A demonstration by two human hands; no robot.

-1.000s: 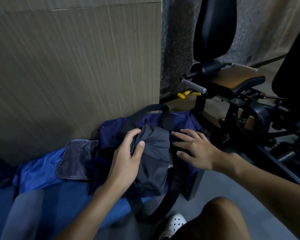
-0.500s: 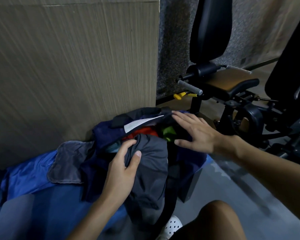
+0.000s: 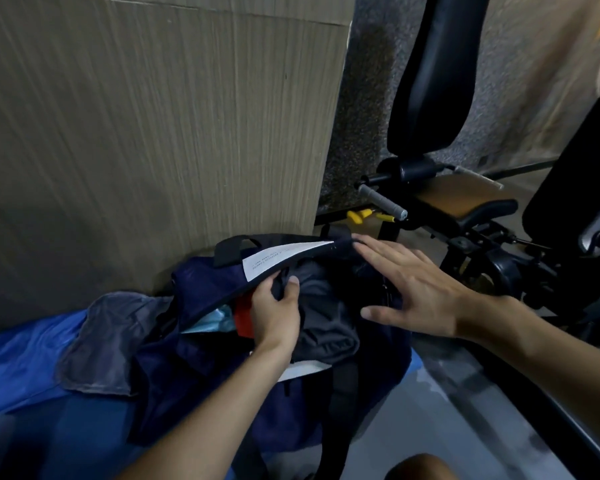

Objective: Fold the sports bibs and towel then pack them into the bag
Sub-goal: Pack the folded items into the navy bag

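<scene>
Bag [image 3: 194, 362]: a navy soft-sided sports bag, seen at the centre of the view at the foot of a wood-grain panel [image 3: 153, 133]. Its mouth is gaping, and a white printed label [image 3: 284, 259] is shown on the inside of the lifted flap.
Contents: a red item [image 3: 245, 315] and a pale blue item [image 3: 215, 320] are seen inside at 9 o'clock of the opening. What they are cannot be told.
Folded dark grey cloth [image 3: 323, 323]: judged to be one of the bibs. It is bunched into a compact, slightly rumpled bundle, with its upper end in the mouth of the bag and its lower end over the near rim.
Left hand [image 3: 274, 313]: the fingers and thumb are clenched round the 9 o'clock edge of the folded dark grey cloth.
Right hand [image 3: 413, 292]: the fingers are released, straight and spread, laid over the 2 o'clock rim of the bag. Firm contact cannot be confirmed.
Towel [image 3: 108, 341]: grey and flat, left on a blue mat [image 3: 21, 355] at 9 o'clock of the bag, touching its side. Whether it is folded cannot be told.
Progress: packing is judged to be well under way. This bundle is half in, while the towel is not yet packed.
Surroundings: a black gym machine [image 3: 465, 209] is seen at 2 o'clock.
</scene>
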